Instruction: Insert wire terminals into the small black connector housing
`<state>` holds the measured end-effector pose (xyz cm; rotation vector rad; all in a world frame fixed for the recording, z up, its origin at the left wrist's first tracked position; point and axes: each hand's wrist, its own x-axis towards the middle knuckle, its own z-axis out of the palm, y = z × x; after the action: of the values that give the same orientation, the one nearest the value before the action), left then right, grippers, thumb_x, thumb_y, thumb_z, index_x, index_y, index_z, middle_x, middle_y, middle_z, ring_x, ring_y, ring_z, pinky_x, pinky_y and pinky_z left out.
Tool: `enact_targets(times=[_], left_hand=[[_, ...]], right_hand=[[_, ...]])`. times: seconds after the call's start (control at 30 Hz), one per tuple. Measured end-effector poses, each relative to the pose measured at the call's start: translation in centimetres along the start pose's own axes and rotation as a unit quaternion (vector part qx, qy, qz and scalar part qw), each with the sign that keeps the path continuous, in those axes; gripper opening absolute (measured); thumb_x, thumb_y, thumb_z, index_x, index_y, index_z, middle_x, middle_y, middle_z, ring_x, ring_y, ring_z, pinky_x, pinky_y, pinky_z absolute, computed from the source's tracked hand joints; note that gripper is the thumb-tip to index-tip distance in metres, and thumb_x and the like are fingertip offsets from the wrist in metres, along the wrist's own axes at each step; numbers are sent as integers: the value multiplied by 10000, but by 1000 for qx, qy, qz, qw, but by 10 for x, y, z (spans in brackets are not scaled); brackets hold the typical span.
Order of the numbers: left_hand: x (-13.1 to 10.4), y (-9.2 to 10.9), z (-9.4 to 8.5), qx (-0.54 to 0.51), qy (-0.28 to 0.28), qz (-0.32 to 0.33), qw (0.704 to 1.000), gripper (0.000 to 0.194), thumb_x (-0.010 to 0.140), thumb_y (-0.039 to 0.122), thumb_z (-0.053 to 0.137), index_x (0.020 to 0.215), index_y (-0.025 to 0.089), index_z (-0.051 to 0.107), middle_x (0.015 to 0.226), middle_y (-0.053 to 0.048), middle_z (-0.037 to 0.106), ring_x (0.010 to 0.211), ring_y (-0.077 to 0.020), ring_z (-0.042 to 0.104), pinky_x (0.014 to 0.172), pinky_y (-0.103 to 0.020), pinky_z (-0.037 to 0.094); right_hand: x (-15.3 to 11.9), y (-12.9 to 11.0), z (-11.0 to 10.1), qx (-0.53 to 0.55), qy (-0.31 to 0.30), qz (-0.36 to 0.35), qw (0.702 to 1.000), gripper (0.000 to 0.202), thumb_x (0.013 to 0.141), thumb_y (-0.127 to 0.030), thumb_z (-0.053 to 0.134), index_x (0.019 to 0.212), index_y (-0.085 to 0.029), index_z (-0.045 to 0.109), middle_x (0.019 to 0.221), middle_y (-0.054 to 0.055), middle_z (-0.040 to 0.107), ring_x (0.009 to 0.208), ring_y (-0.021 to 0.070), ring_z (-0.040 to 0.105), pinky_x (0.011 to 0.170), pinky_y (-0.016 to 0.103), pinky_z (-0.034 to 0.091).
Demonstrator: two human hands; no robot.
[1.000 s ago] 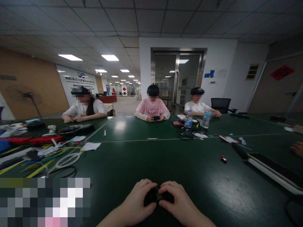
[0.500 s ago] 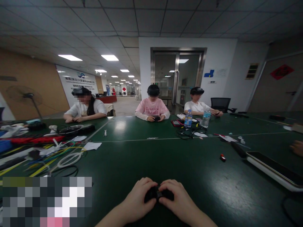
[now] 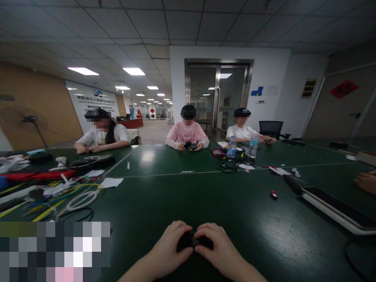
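A small black object is held low in the middle of the view, over the near part of the green table. My left hand wraps round its left side, thumb below and fingers above. On its right side my right hand grips it in the same way. The fingertips of both hands nearly meet at its middle. Much of the object is hidden by the fingers, so its exact kind cannot be made out.
Cables and tools clutter the left. A red and black small item and a white-edged device lie right. Bottles stand farther back. Three people sit across the table; another person's hand shows at right.
The view has shifted slightly, so the scene sits a little further left. The person opposite now holds a black object that looks opened up. My hands keep their grip.
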<state>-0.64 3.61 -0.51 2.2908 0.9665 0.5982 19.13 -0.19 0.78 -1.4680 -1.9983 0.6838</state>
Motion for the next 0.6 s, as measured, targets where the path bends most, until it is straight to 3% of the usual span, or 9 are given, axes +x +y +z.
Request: enact_targets(times=[0.6], left_hand=[[1,10,-4,8,-6,-8,1000,387,743,141,559,1124,212,555,1090,-66,567,1010,-211,511,917,-339,415]], right_hand=[[0,0,-1,-4,3,-6,1000,235,726,-222,652,950,-291,666,1088,13,649,1042,220,556,905,346,383]])
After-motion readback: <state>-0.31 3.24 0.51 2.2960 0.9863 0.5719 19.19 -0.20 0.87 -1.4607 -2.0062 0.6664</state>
